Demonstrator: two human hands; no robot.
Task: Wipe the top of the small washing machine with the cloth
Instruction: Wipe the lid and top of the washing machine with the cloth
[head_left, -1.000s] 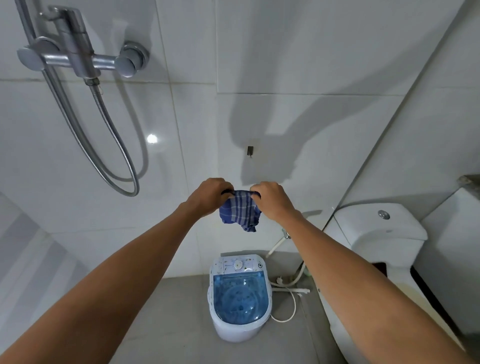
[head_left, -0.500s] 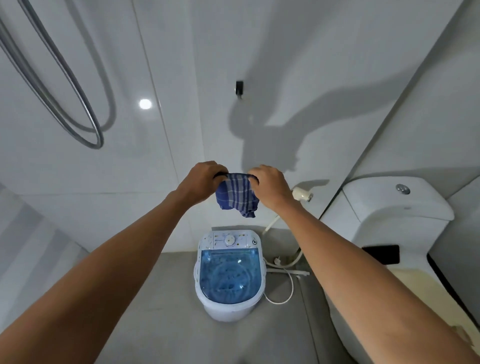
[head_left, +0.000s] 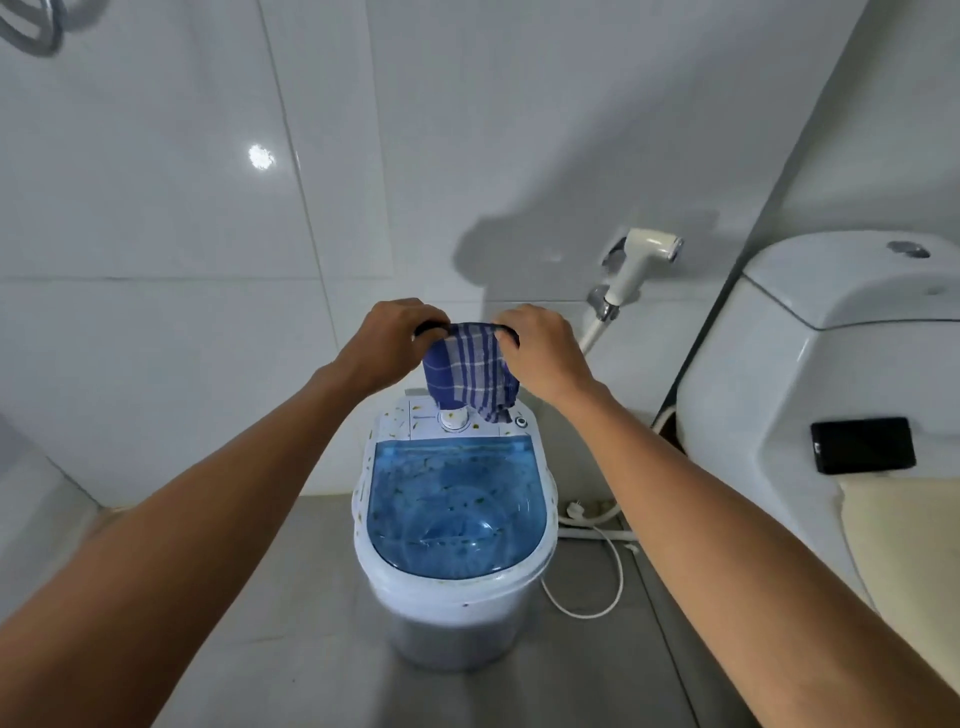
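Forearms frame my view above the small washing machine (head_left: 451, 525), which stands on the grey floor left of the toilet (head_left: 810, 374). Beyond its blue lid, my left hand (head_left: 387, 340) and right hand (head_left: 545, 351) pinch the blue checked cloth (head_left: 467, 371), hanging over the control panel.

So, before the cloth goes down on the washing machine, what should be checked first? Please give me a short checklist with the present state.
1. Cloth held firmly: ok. The left hand and the right hand each grip a top corner.
2. Cloth above the washing machine: ok, it hangs over the control panel end.
3. Blue lid closed: ok, it appears to lie flat.
4. Top needs wiping: ok, small specks show on the lid and white rim.
5. Dial free to wipe around: ok, nothing lies on it.
6. Cloth damp or dry: cannot tell.
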